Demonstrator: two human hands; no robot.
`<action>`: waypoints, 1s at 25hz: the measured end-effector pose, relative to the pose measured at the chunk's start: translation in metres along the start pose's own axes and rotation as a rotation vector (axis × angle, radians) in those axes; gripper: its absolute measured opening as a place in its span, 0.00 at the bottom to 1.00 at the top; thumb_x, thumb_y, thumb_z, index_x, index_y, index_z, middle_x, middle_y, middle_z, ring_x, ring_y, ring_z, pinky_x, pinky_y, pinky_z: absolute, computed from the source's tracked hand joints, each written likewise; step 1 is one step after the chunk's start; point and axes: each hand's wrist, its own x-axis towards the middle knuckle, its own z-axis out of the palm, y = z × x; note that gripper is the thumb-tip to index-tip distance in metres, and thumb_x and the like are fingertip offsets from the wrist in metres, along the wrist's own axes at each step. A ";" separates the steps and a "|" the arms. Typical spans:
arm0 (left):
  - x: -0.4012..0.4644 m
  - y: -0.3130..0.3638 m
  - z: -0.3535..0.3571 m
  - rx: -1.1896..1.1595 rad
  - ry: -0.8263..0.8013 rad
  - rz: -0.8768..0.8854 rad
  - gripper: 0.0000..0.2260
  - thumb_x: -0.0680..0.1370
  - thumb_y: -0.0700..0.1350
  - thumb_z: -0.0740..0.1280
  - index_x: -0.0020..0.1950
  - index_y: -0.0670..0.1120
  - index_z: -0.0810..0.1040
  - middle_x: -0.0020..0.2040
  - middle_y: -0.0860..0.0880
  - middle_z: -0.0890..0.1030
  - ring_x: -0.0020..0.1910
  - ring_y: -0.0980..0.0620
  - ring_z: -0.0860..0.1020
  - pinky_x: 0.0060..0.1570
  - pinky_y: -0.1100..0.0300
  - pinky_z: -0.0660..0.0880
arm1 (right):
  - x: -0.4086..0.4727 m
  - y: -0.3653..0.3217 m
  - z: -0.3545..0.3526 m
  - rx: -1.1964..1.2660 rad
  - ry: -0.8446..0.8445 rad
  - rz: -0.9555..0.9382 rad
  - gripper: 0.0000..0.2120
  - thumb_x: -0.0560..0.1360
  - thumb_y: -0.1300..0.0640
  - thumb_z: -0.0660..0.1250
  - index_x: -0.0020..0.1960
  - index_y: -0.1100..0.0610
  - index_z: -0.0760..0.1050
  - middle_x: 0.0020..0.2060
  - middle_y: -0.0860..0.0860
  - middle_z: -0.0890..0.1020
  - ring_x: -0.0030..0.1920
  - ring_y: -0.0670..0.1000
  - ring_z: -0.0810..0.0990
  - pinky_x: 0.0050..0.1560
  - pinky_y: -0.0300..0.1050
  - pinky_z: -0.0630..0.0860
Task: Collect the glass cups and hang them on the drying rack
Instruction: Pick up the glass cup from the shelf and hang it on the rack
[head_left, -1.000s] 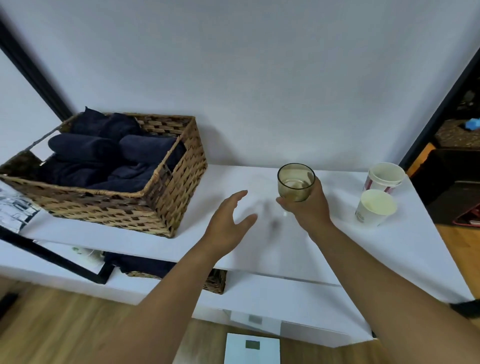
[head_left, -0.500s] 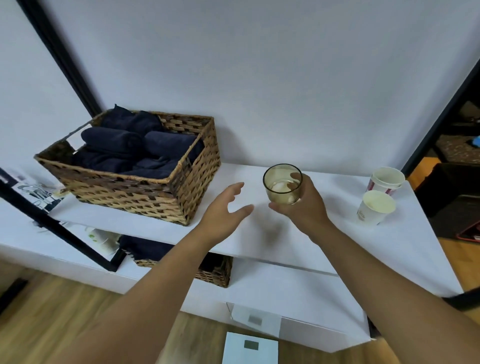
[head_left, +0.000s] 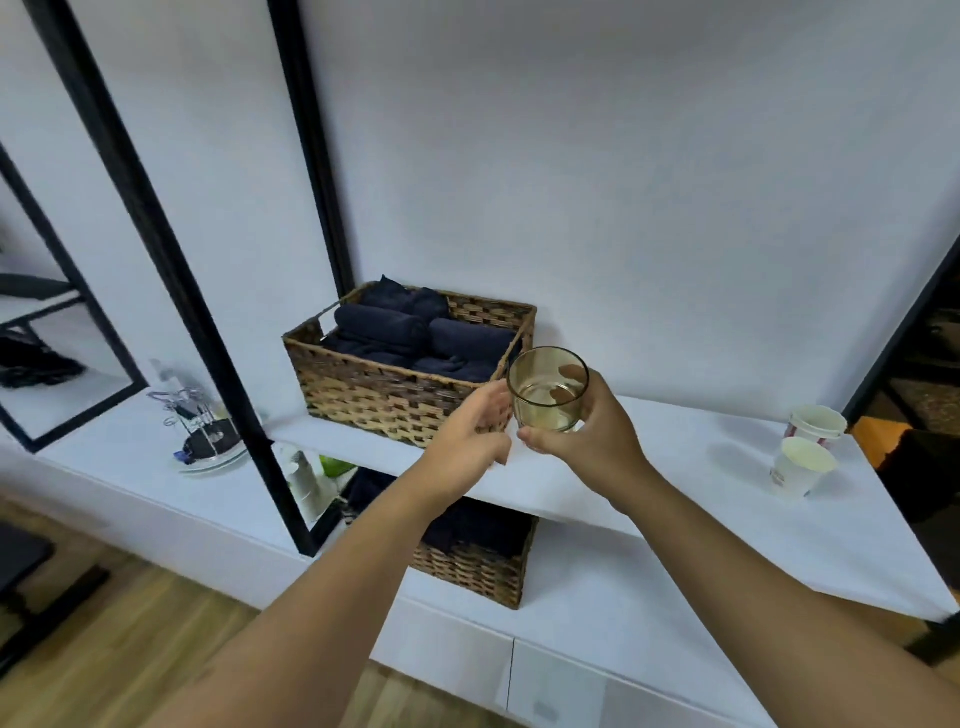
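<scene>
Above shelf (head_left: 649, 467): glass cup (head_left: 547, 389) in right grip (head_left: 582, 441).

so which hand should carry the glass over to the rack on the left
Left. The rack stands far to the left, and the open left hand is already beside the glass cup, which the right hand holds.

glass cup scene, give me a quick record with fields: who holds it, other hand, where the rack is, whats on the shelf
glass cup: upright, lifted off the shelf
held by: right hand
left hand: open, beside the cup
drying rack: lower surface, far left
shelf: wicker basket of dark towels, two paper cups
</scene>
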 end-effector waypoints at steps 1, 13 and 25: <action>-0.017 0.004 -0.012 -0.021 -0.005 0.025 0.35 0.70 0.36 0.65 0.76 0.58 0.71 0.69 0.57 0.78 0.67 0.62 0.75 0.55 0.68 0.77 | -0.010 -0.013 0.013 0.005 -0.010 -0.013 0.38 0.59 0.47 0.86 0.62 0.36 0.70 0.55 0.35 0.82 0.54 0.30 0.78 0.51 0.35 0.75; -0.195 -0.010 -0.168 -0.137 0.377 0.063 0.35 0.66 0.54 0.85 0.68 0.60 0.72 0.63 0.55 0.83 0.61 0.57 0.82 0.61 0.56 0.81 | -0.112 -0.153 0.217 0.097 -0.183 -0.123 0.26 0.66 0.43 0.79 0.62 0.39 0.75 0.52 0.37 0.85 0.50 0.35 0.83 0.45 0.31 0.78; -0.301 -0.031 -0.324 0.078 0.907 -0.078 0.37 0.54 0.60 0.86 0.58 0.61 0.73 0.52 0.55 0.85 0.51 0.57 0.85 0.42 0.58 0.85 | -0.159 -0.235 0.391 0.312 -0.664 -0.172 0.32 0.66 0.62 0.78 0.55 0.26 0.77 0.52 0.38 0.87 0.53 0.43 0.86 0.47 0.47 0.86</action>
